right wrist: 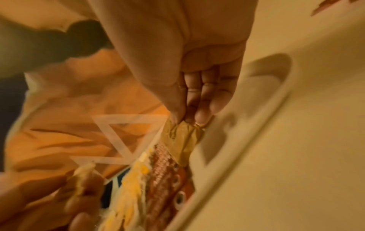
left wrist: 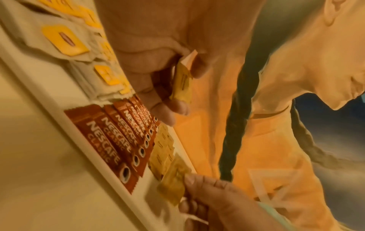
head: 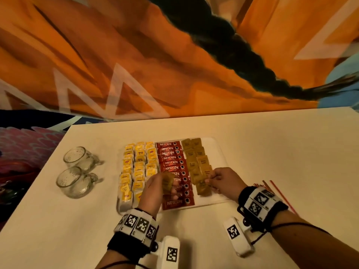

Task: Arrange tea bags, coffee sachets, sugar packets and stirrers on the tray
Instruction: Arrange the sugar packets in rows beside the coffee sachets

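A white tray (head: 217, 146) lies on the table with rows of yellow tea bags (head: 138, 166), red Nescafe coffee sachets (head: 172, 163) and brown sugar packets (head: 196, 158). My left hand (head: 157, 188) hovers over the coffee sachets and grips a few brown sugar packets (left wrist: 182, 81) between thumb and fingers. My right hand (head: 223, 181) pinches one brown sugar packet (right wrist: 181, 140) by its edge at the near end of the sugar rows (left wrist: 164, 150). Red-and-white stirrers (head: 279, 193) lie on the table behind my right wrist.
Two glass cups (head: 77, 171) stand on the table left of the tray. An orange cloth (head: 136, 65) hangs beyond the table's far edge (head: 194, 115). Bare tabletop (head: 291, 152) lies to the right of the tray.
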A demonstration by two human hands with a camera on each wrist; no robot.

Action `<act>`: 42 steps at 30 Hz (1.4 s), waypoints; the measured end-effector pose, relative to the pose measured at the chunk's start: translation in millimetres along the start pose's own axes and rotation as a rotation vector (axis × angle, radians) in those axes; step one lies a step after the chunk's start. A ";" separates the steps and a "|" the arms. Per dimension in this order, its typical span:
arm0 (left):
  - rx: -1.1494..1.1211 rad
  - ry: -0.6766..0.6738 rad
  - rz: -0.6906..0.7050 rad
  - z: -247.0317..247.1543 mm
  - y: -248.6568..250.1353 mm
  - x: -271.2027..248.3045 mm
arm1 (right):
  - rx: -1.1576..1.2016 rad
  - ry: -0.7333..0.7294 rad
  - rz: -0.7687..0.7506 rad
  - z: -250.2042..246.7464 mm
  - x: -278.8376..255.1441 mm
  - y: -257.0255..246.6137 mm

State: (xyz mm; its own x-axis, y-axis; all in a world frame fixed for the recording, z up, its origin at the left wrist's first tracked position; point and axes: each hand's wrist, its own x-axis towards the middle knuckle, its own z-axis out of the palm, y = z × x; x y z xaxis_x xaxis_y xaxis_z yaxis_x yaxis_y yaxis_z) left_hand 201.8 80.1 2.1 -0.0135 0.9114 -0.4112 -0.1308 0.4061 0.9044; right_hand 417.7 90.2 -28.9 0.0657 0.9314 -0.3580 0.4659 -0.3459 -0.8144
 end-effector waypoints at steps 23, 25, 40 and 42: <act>0.164 -0.113 0.037 8.1 0.2 9.3 | 0.289 -0.153 -0.107 8.8 -24.7 -38.3; 0.148 -0.125 0.055 13.0 0.8 9.2 | 0.310 -0.156 -0.083 6.3 -25.4 -35.2; 0.228 -0.157 0.073 22.2 0.0 15.9 | 0.153 0.121 -0.052 -22.0 -10.5 -6.6; 0.233 -0.127 0.083 16.7 -1.8 19.2 | 0.088 0.177 0.026 -27.8 -3.1 7.1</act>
State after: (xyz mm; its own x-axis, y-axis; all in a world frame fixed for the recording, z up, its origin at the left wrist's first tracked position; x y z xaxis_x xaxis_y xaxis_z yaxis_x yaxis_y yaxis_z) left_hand 218.3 98.0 -5.5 0.1120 0.9371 -0.3307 0.0973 0.3208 0.9421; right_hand 445.3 88.0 -20.8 0.2346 0.9249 -0.2993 0.3834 -0.3710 -0.8458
